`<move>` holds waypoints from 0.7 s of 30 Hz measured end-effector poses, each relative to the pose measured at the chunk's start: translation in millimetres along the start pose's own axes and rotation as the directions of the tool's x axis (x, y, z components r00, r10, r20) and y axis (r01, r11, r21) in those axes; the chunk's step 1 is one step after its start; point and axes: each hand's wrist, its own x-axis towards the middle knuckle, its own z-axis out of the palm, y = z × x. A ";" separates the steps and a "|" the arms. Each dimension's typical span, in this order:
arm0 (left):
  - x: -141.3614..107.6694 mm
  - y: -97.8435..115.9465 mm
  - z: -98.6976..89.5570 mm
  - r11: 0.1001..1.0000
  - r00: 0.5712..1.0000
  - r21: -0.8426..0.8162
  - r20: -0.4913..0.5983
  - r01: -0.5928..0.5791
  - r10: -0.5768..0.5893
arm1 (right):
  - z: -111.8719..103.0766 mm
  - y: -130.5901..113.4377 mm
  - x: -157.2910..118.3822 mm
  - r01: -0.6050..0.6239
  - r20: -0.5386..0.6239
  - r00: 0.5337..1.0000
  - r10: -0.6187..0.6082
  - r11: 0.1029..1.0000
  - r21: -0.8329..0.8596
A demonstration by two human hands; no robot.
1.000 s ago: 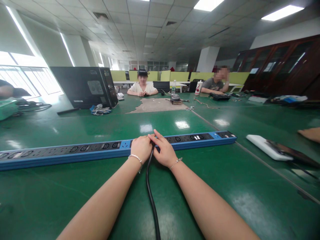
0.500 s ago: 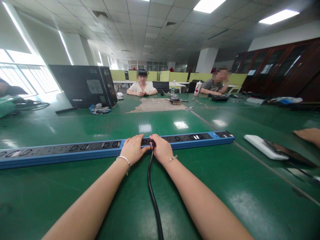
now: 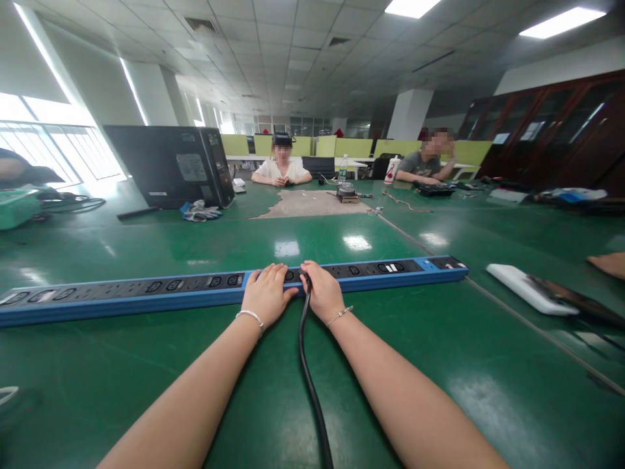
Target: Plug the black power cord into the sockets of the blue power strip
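A long blue power strip [image 3: 185, 301] with black sockets lies across the green table [image 3: 146, 365]. My left hand [image 3: 266, 293] rests over the strip, its fingers wrapped across the top and its thumb along the near side. Just right of it, my right hand [image 3: 322, 291] grips the end of a black cable [image 3: 308, 371] at the strip's sockets. The plug itself is mostly hidden by my fingers. From there the cable runs toward me between my forearms.
Right of the strip lie a white box-like object [image 3: 527, 288] and a dark device [image 3: 576, 299]. A computer case [image 3: 166, 166] and gloves [image 3: 200, 210] stand far left. Two people sit across the table; another person's hand [image 3: 608, 264] shows at right.
The whole view has shifted slightly, moving the strip and my hands a little to the right in the picture. My hands keep the same hold on the strip and cable.
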 end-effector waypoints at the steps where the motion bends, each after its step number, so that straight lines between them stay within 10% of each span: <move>1: 0.2 -0.3 0.3 1.000 1.000 -0.001 -0.002 0.001 -0.001 | -0.3 -1.2 0.8 0.012 -0.027 1.000 -0.012 1.000 0.009; 10: 0.4 -1.5 -0.5 1.000 1.000 -0.013 -0.012 -0.003 0.003 | -49.0 31.6 10.4 -0.222 -0.345 0.907 0.243 0.970 0.099; 14: 0.3 -2.2 -0.1 1.000 1.000 -0.022 -0.016 -0.008 0.007 | -83.7 79.3 -7.0 -0.456 -0.340 0.813 0.472 0.880 0.132; 21: 0.1 -2.4 1.0 1.000 1.000 -0.022 -0.016 -0.005 0.005 | -94.7 105.3 -16.7 -0.477 -0.226 0.830 0.510 0.859 0.187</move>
